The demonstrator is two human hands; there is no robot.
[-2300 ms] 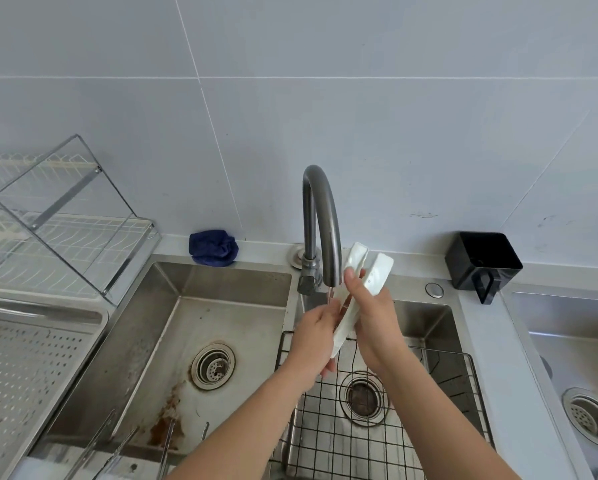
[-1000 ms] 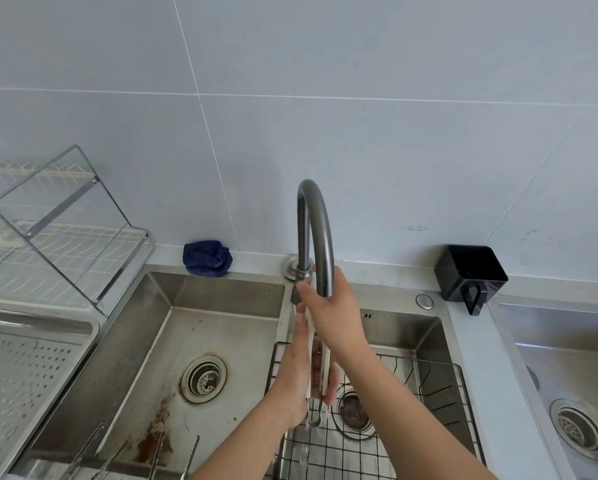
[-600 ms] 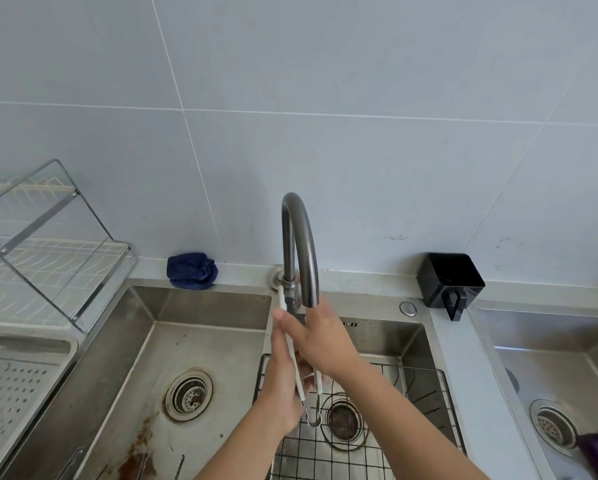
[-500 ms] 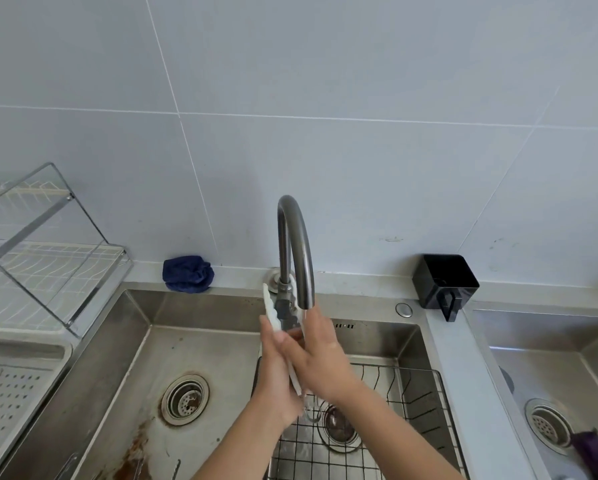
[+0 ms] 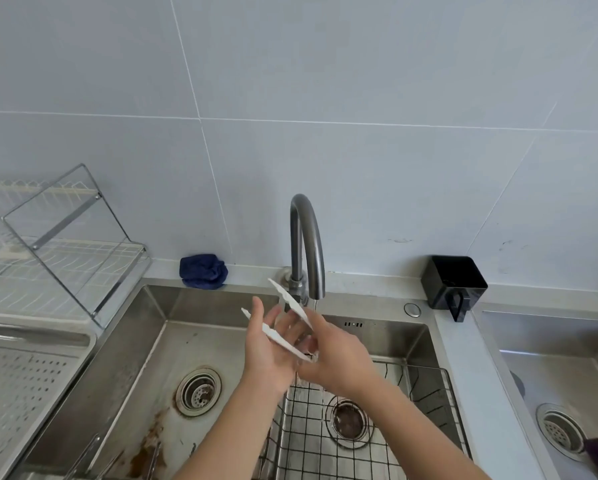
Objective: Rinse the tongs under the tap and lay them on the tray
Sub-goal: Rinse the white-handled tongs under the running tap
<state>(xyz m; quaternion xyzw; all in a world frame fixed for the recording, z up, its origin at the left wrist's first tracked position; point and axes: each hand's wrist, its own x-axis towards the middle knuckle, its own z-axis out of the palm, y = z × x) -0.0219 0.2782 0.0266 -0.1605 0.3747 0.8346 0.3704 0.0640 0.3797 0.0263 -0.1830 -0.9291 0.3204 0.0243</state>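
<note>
Over the wire basket (image 5: 304, 441) in the sink, the right hand (image 5: 339, 362) grips the hinge end of the white tongs (image 5: 273, 333). The left hand (image 5: 266, 351) rests loose, straight fingers against the lower arm. The tongs sit under the running tap (image 5: 306, 237), well apart from the perforated tray (image 5: 20, 393) on the left.
</note>
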